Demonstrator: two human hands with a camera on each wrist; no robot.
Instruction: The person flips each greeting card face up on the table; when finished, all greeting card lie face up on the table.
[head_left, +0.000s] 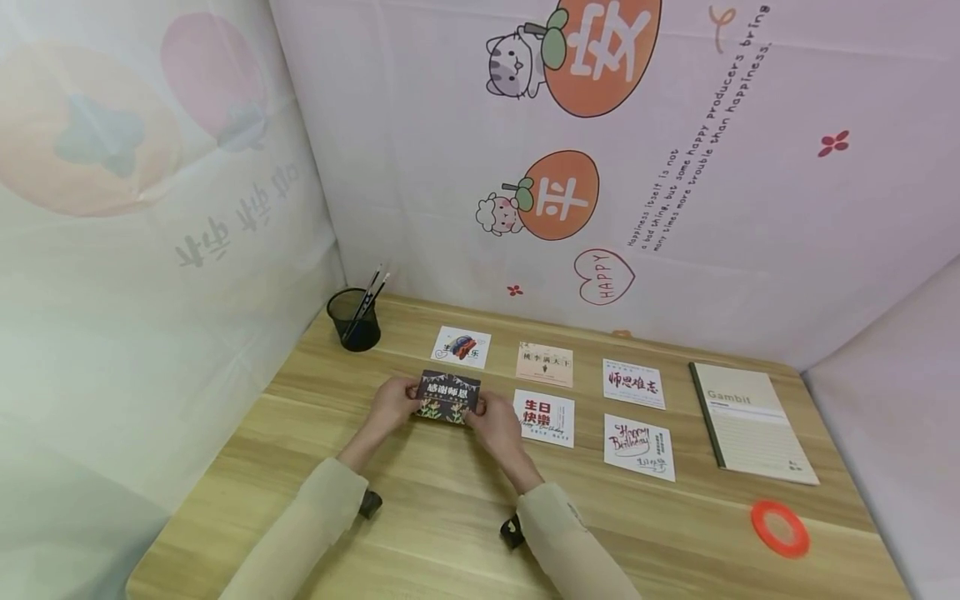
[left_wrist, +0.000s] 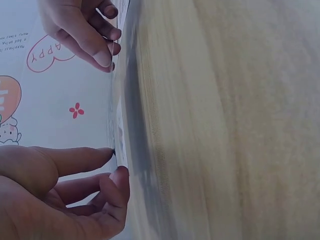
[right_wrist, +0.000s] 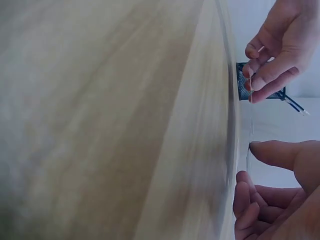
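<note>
Between both hands is a dark card [head_left: 448, 396] with white Chinese characters and yellow flowers. My left hand [head_left: 392, 404] pinches its left edge with thumb and fingers; my right hand [head_left: 497, 421] pinches the right edge. In the left wrist view the left hand [left_wrist: 65, 192] is low and the right hand [left_wrist: 82, 30] high, with the thin card edge-on between them, raised off the table. From the right wrist, the right hand [right_wrist: 280, 192] and left hand [right_wrist: 280, 50] grip opposite ends. A white card with red characters [head_left: 551, 408] lies just right of the right hand.
Several other greeting cards, including a colourful one [head_left: 472, 342] and a "Happy Birthday" one [head_left: 639, 447], lie in rows. A black mesh pen holder [head_left: 360, 333] stands at back left. On the right are a notebook [head_left: 753, 429] and a red tape ring [head_left: 761, 525].
</note>
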